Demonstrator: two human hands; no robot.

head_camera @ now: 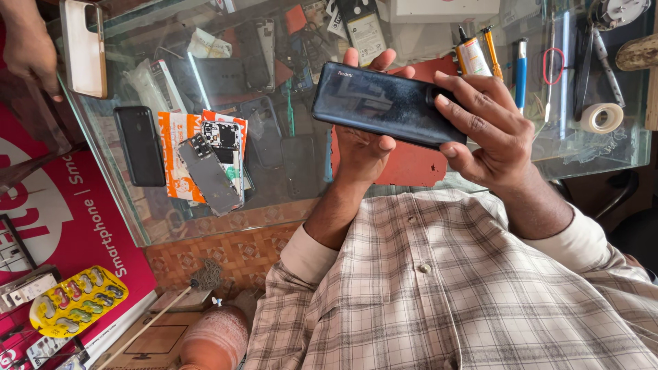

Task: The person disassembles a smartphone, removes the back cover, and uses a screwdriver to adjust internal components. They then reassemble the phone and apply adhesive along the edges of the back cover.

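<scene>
- Left hand [361, 144] cups the dark blue-black slab smartphone [387, 105] from beneath, fingertips showing over its top edge; right hand [488, 130] pinches its right end, thumb below, fingers on the back. Both grips closed on the phone.
- Phone is held in the air, back face up, above the glass worktop [582, 154] and red mat [411, 164].
- Risk: glossy back, edge-only hold on the right; a slip would drop it onto the glass, likely cracking either.
- Risk: loose grey phone back cover [209, 175], black phone [140, 145] and white tape roll [602, 118] lie near; a fall could scatter them.
- Another person's hand [27, 48] holds a white phone [83, 46] at the far corner, well apart.
</scene>
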